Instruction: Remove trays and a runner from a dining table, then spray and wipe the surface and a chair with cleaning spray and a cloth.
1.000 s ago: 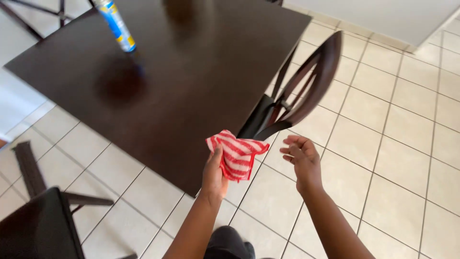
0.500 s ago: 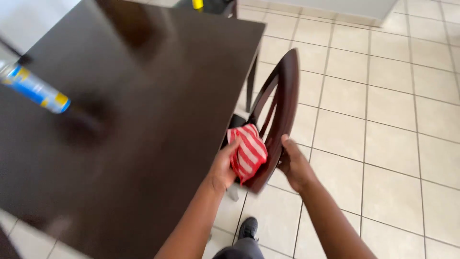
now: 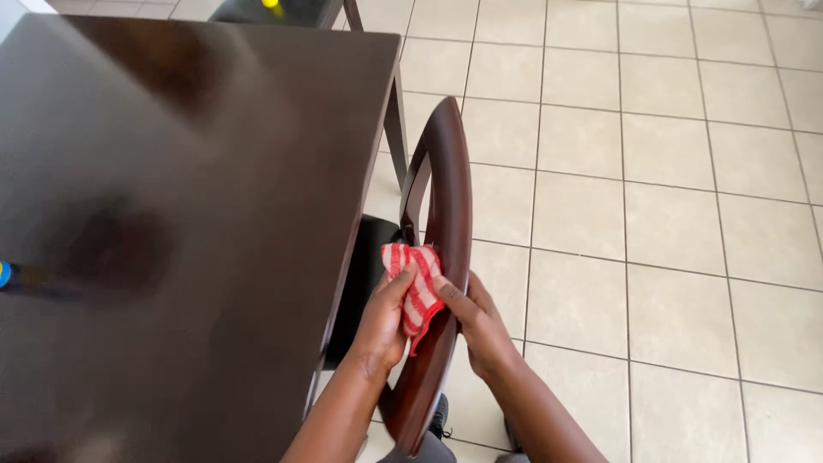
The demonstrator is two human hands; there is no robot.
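Observation:
My left hand (image 3: pixel 381 321) holds a red and white striped cloth (image 3: pixel 413 281) pressed against the inner side of a dark wooden chair's curved backrest (image 3: pixel 447 189). Just to the right, my right hand (image 3: pixel 477 319) grips the top rail of that backrest, fingers wrapped over the wood and touching the cloth. The chair's black seat (image 3: pixel 364 274) shows below the rail, tucked under the dark brown table (image 3: pixel 189 206).
A blue spray can (image 3: pixel 7 275) peeks in at the left frame edge on the table. Another dark chair with a yellow object (image 3: pixel 273 7) stands at the table's far end. Beige tiled floor (image 3: pixel 651 206) spreads to the right.
The view has swung right and closer over the chair. My left hand brought the cloth onto the backrest, and my right hand slid along the rail to meet it.

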